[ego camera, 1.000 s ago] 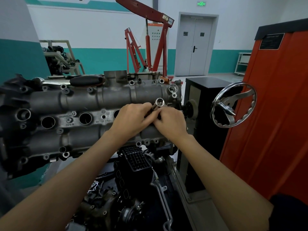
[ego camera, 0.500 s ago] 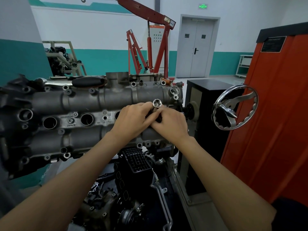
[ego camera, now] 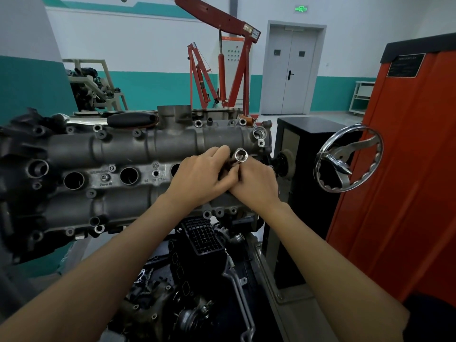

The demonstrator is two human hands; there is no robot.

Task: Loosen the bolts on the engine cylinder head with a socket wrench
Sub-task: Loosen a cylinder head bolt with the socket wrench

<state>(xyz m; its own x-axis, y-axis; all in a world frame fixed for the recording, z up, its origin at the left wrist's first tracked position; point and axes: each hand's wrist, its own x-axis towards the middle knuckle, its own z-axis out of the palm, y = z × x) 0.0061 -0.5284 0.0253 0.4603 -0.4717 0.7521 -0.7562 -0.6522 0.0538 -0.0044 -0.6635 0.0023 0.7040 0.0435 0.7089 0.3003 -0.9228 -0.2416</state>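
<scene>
The grey engine cylinder head (ego camera: pixel 118 154) lies across the left and centre, with round plug holes and small bolts along its edges. Both of my hands meet over its right end. My left hand (ego camera: pixel 201 178) and my right hand (ego camera: pixel 256 183) curl together round a dark tool, most of it hidden by the fingers. A shiny silver socket (ego camera: pixel 240 155) sticks up between the fingertips, its open end facing me. Where the tool's other end sits on the head is hidden.
A chrome handwheel (ego camera: pixel 349 159) juts out at the right beside a black cabinet (ego camera: pixel 311 129) and an orange cabinet (ego camera: pixel 407 169). A red engine hoist (ego camera: pixel 222 70) stands behind. Below the head are dark engine parts (ego camera: pixel 197 280).
Both hands stay clasped on the tool at the same spot. The fingers have shifted slightly and the socket sits a little higher between them.
</scene>
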